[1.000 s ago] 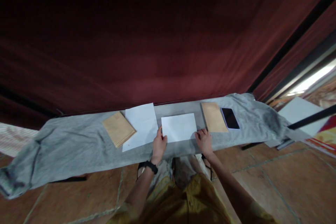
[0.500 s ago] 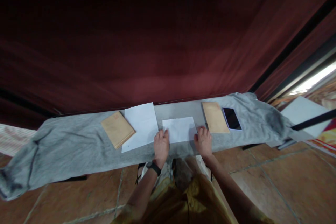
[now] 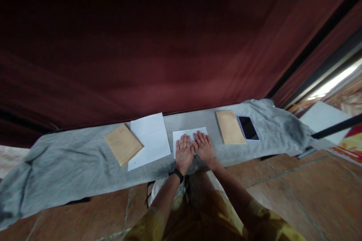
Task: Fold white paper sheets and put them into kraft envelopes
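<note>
left hand [image 3: 184,152] and right hand [image 3: 204,147] lie flat and open, gripping nothing, side by side on the paper [image 3: 189,131] at frame centre; best to press evenly, sweeping outward so edges don't shift.

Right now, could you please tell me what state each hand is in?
Left hand: open, palm flat on the small white paper.
Right hand: open, palm flat on the same paper, beside the left.
</note>
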A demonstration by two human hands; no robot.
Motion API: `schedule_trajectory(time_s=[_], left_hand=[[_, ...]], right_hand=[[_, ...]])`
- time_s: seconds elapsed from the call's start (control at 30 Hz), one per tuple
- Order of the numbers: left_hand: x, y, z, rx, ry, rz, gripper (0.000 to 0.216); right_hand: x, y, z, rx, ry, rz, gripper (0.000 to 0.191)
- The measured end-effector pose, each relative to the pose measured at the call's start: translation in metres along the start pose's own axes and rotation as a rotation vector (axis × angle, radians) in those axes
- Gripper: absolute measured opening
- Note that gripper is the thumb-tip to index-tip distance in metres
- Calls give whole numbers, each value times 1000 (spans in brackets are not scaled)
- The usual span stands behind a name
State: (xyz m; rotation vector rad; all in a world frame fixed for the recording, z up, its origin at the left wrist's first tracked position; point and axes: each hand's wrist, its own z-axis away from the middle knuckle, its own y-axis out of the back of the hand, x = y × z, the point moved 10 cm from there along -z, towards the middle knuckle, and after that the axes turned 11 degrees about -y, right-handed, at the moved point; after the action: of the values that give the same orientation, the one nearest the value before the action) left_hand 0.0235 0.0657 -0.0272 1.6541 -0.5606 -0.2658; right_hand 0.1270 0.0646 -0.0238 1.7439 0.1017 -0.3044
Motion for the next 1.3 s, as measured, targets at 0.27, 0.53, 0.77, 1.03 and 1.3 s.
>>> schedule_trajectory(time_s=[0.27, 0.53, 0.77, 1.03, 1.3], left_hand=[[-6, 0, -1, 0, 77, -21, 59], [-8, 1, 2, 7, 68, -30, 57], [9, 1, -34, -22, -10, 15, 54], [-20, 5, -29, 54, 51, -97, 57], [-28, 15, -12, 88, 103, -153, 54]], right_hand=[[5, 6, -10, -35, -57, 21, 50], [-18, -3, -25, -62, 44, -52, 47], [2, -4, -19, -35, 11, -2, 51], [3, -1, -25, -49, -25, -43, 50], [-10, 4, -3, 29, -45, -90, 50]])
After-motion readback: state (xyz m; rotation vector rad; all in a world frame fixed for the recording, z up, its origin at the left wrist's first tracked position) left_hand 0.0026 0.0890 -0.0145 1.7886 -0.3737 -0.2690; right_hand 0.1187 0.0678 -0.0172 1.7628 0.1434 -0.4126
